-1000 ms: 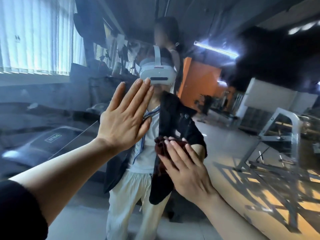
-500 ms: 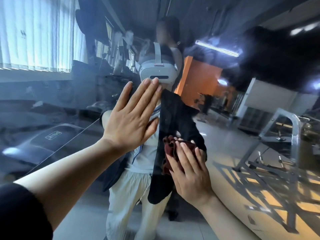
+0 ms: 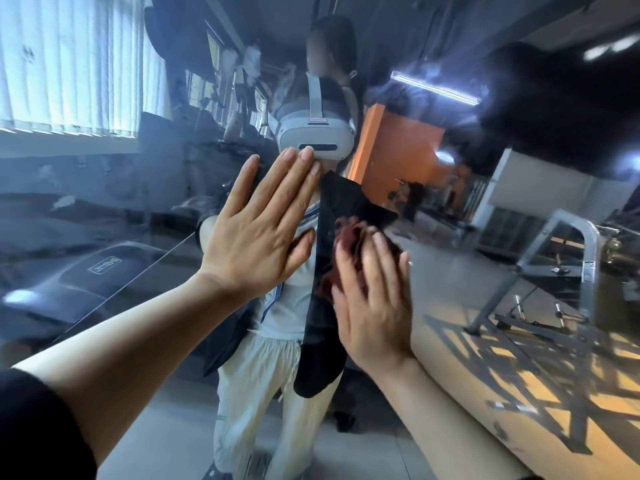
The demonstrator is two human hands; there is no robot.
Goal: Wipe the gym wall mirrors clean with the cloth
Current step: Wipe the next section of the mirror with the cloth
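Observation:
The wall mirror (image 3: 485, 271) fills the whole view and reflects the gym and a person wearing a white headset. My left hand (image 3: 258, 230) lies flat against the glass with straight fingers pointing up. To its right, my right hand (image 3: 372, 303) presses a dark red cloth (image 3: 349, 237) onto the mirror with flat, slightly blurred fingers. The cloth bunches above and left of the fingertips; the rest of it is hidden under the palm.
The glass reflects a window with vertical blinds (image 3: 69, 64) at the upper left, a treadmill (image 3: 104, 268) at the left, a metal gym frame (image 3: 571, 271) at the right and an orange wall (image 3: 391, 157) behind.
My right hand has slid the cloth up and to the right on the glass. My left hand has shifted slightly up and right, staying flat on the mirror.

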